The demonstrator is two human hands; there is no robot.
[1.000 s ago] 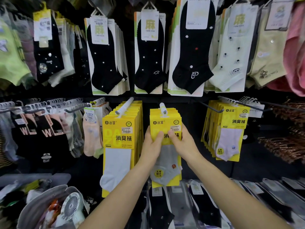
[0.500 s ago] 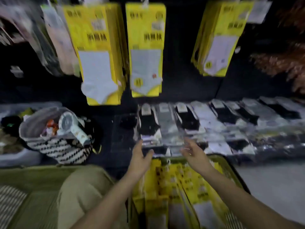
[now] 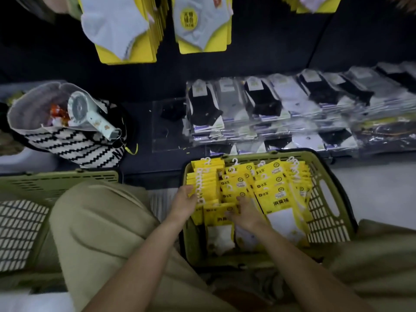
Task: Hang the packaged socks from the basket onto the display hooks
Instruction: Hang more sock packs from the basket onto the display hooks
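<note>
Head view: green basket point(image 3: 270, 155) sits near right, packed with yellow sock packs point(image 3: 276, 192). Left hand point(image 3: 183, 202) is in the basket, fingers nearly straight, resting against the left stack and holding nothing. Right hand point(image 3: 246, 216) lies over the middle packs, fingers spread; cannot tell whether it pinches one. Hung packs point(image 3: 202, 25) are on the far wall. Striped bag point(image 3: 74, 143) far left.

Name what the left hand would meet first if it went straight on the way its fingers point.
The left hand would first meet the yellow sock packs at the basket's left side; depth unclear.
</note>
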